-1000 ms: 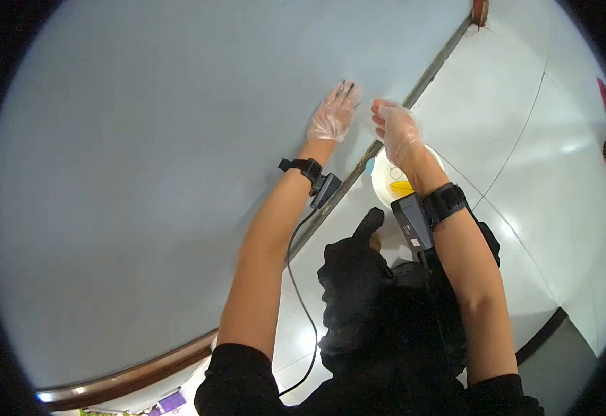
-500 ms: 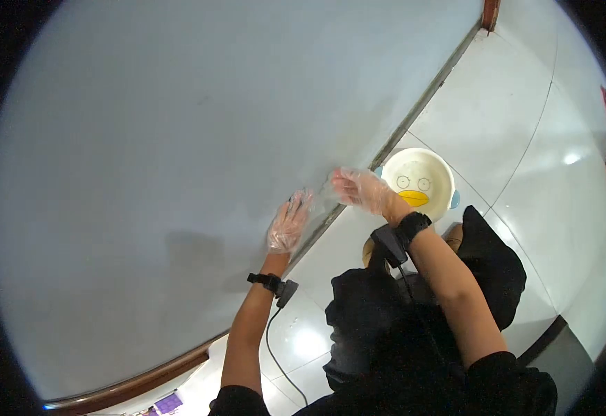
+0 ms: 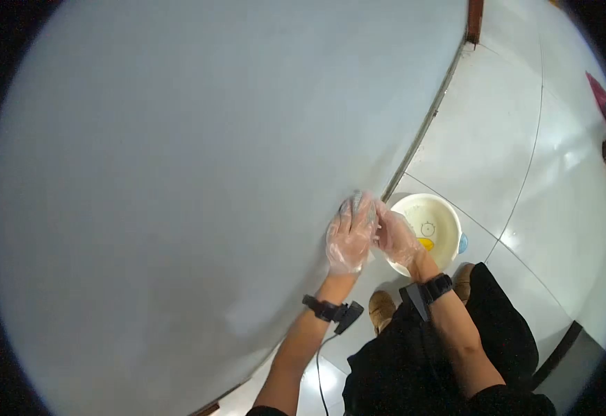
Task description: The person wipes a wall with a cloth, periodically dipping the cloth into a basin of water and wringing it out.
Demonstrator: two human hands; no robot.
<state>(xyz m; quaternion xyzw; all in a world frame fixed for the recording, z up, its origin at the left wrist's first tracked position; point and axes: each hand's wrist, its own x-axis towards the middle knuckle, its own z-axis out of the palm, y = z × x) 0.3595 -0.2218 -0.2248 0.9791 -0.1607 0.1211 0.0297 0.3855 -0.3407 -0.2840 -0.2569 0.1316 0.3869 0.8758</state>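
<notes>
My left hand, in a clear plastic glove, is at the grey-blue wall panel. Its fingers are bent over a small greyish thing that I cannot make out. Close against it on the right is my right hand, also gloved, cupped with its fingers apart from the thumb; some fingertips are hidden behind the left hand. Below and right of the hands, a cream basin with a drawn duck-like face and a blue handle stands on the floor, partly covered by my right hand.
White floor tiles run along the base of the panel. A brown post rises at the far end. My shoes are just below the basin. Dark and red items are at the right edge, and a cable hangs from my left wrist.
Both hands have come together, the left moving right and the right moving down beside it. The camera view has shifted, so the basin appears lower.
</notes>
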